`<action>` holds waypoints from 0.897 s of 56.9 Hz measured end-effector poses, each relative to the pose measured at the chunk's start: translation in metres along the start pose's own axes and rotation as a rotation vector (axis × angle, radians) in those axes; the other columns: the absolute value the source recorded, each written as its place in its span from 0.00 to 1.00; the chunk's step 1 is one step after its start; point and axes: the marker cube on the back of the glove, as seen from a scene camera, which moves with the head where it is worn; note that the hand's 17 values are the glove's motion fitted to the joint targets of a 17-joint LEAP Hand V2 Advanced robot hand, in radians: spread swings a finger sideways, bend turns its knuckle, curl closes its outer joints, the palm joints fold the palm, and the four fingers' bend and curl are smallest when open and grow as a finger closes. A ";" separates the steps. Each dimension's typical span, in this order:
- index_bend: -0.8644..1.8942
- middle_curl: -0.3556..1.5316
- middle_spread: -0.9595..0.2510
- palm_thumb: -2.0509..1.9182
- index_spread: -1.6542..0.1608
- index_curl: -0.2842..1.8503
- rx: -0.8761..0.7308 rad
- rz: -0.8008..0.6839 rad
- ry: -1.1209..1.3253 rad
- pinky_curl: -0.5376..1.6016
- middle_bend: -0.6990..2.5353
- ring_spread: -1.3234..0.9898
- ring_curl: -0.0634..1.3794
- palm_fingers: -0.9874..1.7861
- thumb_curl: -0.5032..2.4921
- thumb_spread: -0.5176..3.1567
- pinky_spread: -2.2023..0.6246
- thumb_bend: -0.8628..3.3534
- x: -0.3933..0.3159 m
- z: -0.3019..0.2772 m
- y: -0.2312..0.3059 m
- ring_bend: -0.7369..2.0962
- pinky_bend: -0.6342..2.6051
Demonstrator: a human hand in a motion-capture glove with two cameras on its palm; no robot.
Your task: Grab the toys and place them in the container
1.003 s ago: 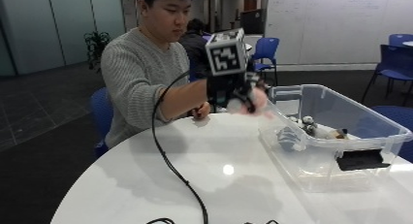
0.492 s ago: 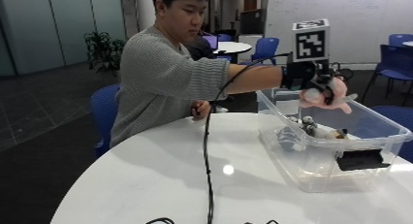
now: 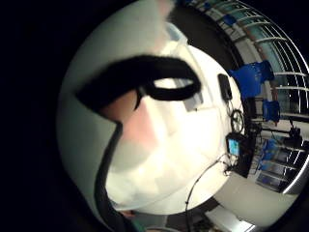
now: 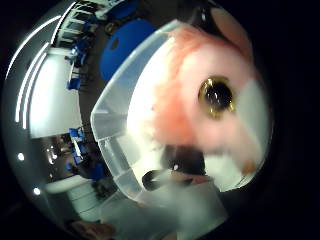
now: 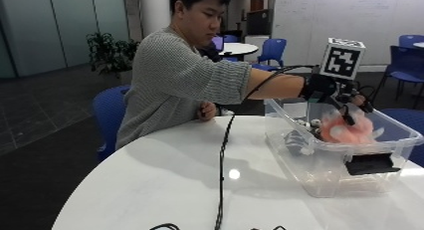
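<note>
Right hand (image 5: 329, 93) was down inside the clear plastic container (image 5: 318, 165), fingers wrapped around a pink plush toy (image 5: 349, 131). Drop-off stage; probably just needed letting go.

Outside view: stood across the round white tabletop (image 5: 165, 180), level with the seated person, faced them and took in the clear container (image 5: 331, 165) at the tabletop's far side. Thumb-side palm view: sat just above the container (image 4: 120, 145), pressed close to a pink plush toy (image 4: 200, 100), looked down into it. Little-finger-side palm view: looked out over the tabletop (image 3: 193, 159) toward blue chairs. Shared by all three: tabletop, container, room behind.
</note>
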 end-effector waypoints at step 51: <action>0.39 0.43 0.62 0.51 0.68 0.35 0.130 -0.198 0.023 0.40 0.27 0.49 0.36 0.37 0.29 0.49 0.79 0.20 0.117 0.052 0.315 0.39 0.55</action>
